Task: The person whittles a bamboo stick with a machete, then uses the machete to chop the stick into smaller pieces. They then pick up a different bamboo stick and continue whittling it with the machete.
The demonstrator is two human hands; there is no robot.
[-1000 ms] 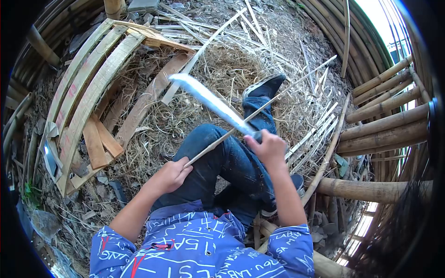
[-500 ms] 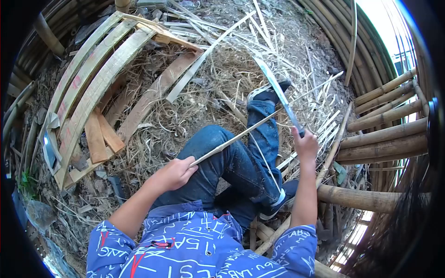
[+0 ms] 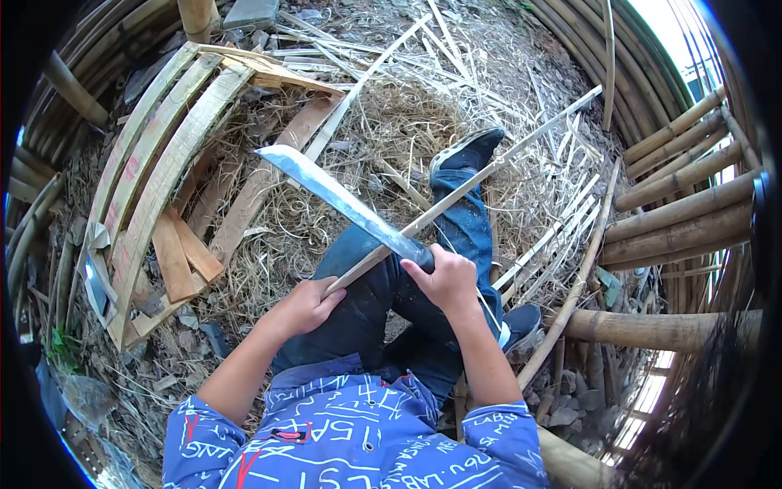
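My left hand (image 3: pixel 311 306) is closed around the near end of a long bamboo strip (image 3: pixel 436 208), which runs up and to the right across my bent knee and past my shoe. In my right hand (image 3: pixel 446 281) is a machete (image 3: pixel 342 198), gripped by its dark handle. Its wide blade points up and to the left, crossing over the strip close to the handle. My jeans-clad leg (image 3: pixel 350 253) lies beneath both.
A pallet of curved-looking wooden slats (image 3: pixel 167 155) stands at left. Curly shavings (image 3: pixel 391 114) cover the ground, with pale split strips (image 3: pixel 562 232) to the right. Bamboo poles (image 3: pixel 680 216) wall the right side, and a thick bamboo pole (image 3: pixel 635 328) lies near my right arm.
My right hand has moved left and toward me along the strip, and the machete blade has swung from pointing up to pointing up-left. My left hand still holds the strip's near end.
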